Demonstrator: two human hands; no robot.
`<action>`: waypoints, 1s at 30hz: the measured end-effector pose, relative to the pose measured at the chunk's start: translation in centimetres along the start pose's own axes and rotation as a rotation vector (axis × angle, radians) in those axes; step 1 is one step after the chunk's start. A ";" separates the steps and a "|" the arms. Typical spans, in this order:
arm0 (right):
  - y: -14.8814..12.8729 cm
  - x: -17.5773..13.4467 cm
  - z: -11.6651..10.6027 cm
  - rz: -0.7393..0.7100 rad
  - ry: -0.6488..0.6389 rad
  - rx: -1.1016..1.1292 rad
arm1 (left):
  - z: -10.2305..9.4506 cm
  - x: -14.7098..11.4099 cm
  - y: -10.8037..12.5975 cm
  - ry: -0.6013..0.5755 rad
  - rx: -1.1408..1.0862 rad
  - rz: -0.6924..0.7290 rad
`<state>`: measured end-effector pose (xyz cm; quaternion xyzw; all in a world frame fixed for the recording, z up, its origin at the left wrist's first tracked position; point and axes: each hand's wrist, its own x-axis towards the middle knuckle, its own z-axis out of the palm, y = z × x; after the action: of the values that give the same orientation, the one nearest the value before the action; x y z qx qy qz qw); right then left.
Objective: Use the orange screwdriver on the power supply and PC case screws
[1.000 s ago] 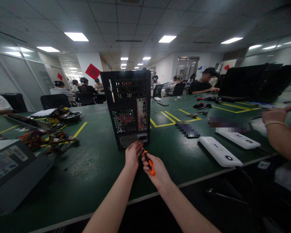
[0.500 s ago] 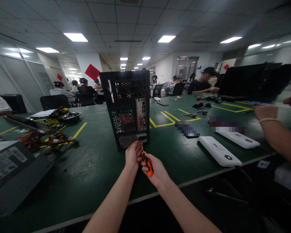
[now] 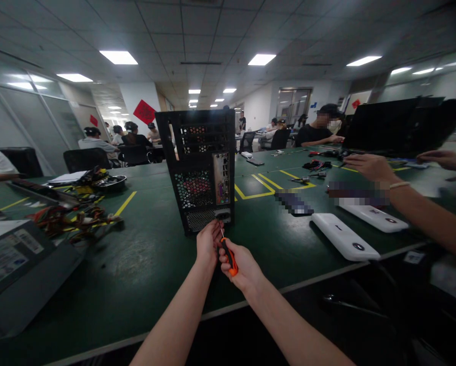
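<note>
A black computer case (image 3: 197, 162) stands upright on the green table, its rear panel with ports and a perforated power supply facing me. My right hand (image 3: 243, 262) is wrapped round the orange and black handle of a screwdriver (image 3: 231, 262). The screwdriver's thin shaft points up toward the case's lower right, by the power socket. My left hand (image 3: 208, 240) is at the bottom of the rear panel, its fingers pinched together around the shaft's tip. Whether a small screw sits between those fingers is hidden.
Left of the case lie a metal power supply box (image 3: 10, 264), bundled cables (image 3: 68, 216) and a metal bowl (image 3: 111, 182). To the right are a phone (image 3: 293, 202) and two white power banks (image 3: 344, 236). A co-worker's hand (image 3: 372, 168) reaches in above them. Dark monitors (image 3: 384, 124) stand behind.
My right hand and the screwdriver handle have shifted very slightly, while my left hand keeps its place. The co-worker's hand at the right has moved left over the table.
</note>
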<state>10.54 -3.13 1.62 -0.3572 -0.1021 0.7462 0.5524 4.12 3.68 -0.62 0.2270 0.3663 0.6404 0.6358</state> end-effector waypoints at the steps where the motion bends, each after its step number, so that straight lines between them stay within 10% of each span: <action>1: 0.1 0.1 0.0 -0.023 0.003 -0.005 | 0.0 -0.1 0.0 0.000 0.000 0.003; 30: -0.4 0.4 -0.7 -0.065 -0.034 -0.103 | 0.3 -0.2 0.2 0.004 0.003 0.029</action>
<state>11.25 -2.78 1.21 -0.3692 -0.1613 0.7275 0.5553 4.22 3.51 -0.27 0.2322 0.3652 0.6495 0.6252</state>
